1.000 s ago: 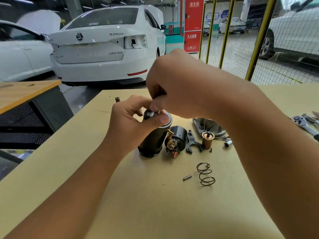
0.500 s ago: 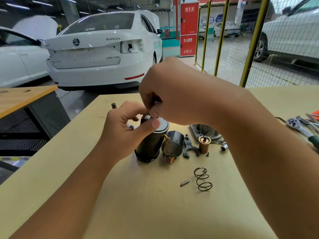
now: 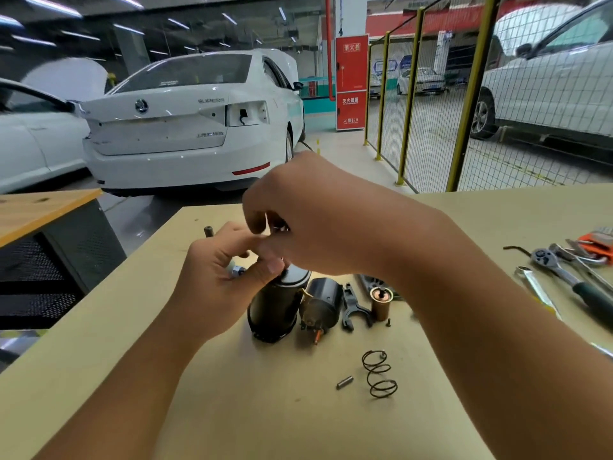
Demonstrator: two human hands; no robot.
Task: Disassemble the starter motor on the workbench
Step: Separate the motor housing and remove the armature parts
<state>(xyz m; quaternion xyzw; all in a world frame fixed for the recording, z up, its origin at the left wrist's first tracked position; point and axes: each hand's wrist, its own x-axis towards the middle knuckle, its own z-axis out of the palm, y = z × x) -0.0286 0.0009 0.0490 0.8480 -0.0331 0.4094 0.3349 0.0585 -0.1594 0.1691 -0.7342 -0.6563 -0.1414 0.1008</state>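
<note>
The black starter motor body (image 3: 275,310) stands upright on the workbench (image 3: 265,410), its silver top cap partly hidden by my fingers. My left hand (image 3: 225,277) curls around the top of the body, and a small silver nut (image 3: 237,270) shows at its fingers. My right hand (image 3: 315,217) hovers over the cap, fingers pinching a small dark part that I cannot identify. Beside the body lie the black solenoid (image 3: 321,303), a black fork lever (image 3: 351,307), a copper plunger (image 3: 381,302), a coil spring (image 3: 379,376) and a short pin (image 3: 345,382).
A ratchet wrench (image 3: 570,280), a flat spanner (image 3: 537,290) and orange-handled tools (image 3: 597,244) lie at the right edge. A small bolt (image 3: 208,231) stands at the bench's far left. Another bench (image 3: 39,207) is to the left; white cars and a yellow mesh fence stand beyond.
Both hands stay at the motor's top while my right fingers shift slightly at the cap. The view has tilted so the bench sits lower in frame.
</note>
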